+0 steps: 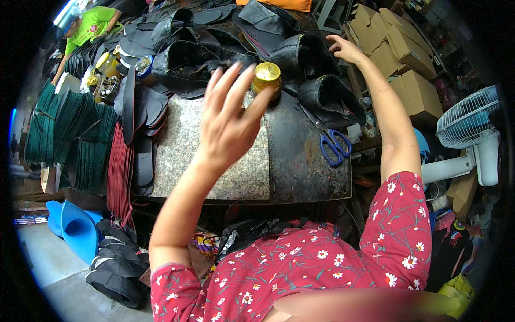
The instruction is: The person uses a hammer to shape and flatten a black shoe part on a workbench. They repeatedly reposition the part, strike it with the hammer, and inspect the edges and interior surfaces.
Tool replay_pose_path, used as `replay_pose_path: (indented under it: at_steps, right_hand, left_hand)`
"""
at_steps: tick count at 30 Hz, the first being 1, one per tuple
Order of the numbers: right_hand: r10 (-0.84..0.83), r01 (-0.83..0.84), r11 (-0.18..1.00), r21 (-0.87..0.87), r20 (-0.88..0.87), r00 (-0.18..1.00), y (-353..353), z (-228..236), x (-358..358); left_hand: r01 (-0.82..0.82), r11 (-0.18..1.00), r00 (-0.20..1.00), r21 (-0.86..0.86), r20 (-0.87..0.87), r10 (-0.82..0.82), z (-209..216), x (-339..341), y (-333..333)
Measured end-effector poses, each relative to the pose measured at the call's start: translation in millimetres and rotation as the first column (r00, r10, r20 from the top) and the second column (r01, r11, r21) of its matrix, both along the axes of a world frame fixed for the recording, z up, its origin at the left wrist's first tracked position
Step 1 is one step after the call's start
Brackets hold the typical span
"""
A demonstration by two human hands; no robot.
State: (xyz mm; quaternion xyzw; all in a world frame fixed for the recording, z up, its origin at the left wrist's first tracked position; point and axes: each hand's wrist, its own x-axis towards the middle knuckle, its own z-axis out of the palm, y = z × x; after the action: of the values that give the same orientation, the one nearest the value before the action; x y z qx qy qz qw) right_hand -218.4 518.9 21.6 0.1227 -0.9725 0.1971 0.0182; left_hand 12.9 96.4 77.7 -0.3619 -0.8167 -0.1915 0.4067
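My left hand (pixel 230 115) is raised over the speckled stone slab (pixel 236 174) on the worktable. Its fingers are spread and slightly blurred, and nothing is in them. Just beyond the fingertips is a jar with a yellow lid (pixel 267 72), partly hidden by my hand. Out to the far right, my right hand (pixel 346 51) reaches with fingers apart, beside the black open-topped leather-like pieces (pixel 306 53); nothing shows in it. Another such piece (pixel 332 99) lies nearer me, by scissors with blue handles (pixel 336 147) on the dark tabletop.
Stacks of green-edged sheets (pixel 70 134), red-edged strips (pixel 120 172) and dark sole-shaped pieces (pixel 153 104) crowd the left. Cardboard boxes (pixel 405 48) and a white fan (pixel 469 121) stand at right. Another person in a green shirt (pixel 91 27) works at far left.
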Motion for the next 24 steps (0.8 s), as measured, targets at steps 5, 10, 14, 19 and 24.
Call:
replay_pose_path:
  at_steps: [5, 10, 14, 19, 24]
  right_hand:
    - [0.112, -0.101, 0.962, -0.255, 0.027, 0.993, -7, 25, -9]
    - [0.169, -0.239, 0.818, -0.524, -0.178, 0.969, 10, 64, -29]
    - [-0.244, -0.035, 0.655, -0.755, -0.255, 0.936, 31, 69, -38]
    - [-0.323, -0.04, 0.302, -0.952, -0.142, 0.936, 85, 64, -39]
    - [-0.335, -0.228, 0.176, -0.958, -0.276, 0.901, 84, 95, -27]
  left_hand:
    - [0.09, 0.909, 0.988, -0.406, -0.079, -0.133, 26, -103, 75]
    - [-0.048, 0.741, 0.998, -0.67, -0.07, 0.001, 19, -144, 101]
    - [-0.127, 0.762, 0.986, -0.634, -0.165, 0.027, 18, -150, 93]
    - [-0.107, 0.739, 0.991, -0.665, -0.012, 0.133, 19, -155, 81]
    - [-0.196, 0.792, 0.968, -0.579, 0.016, 0.251, 6, -157, 81]
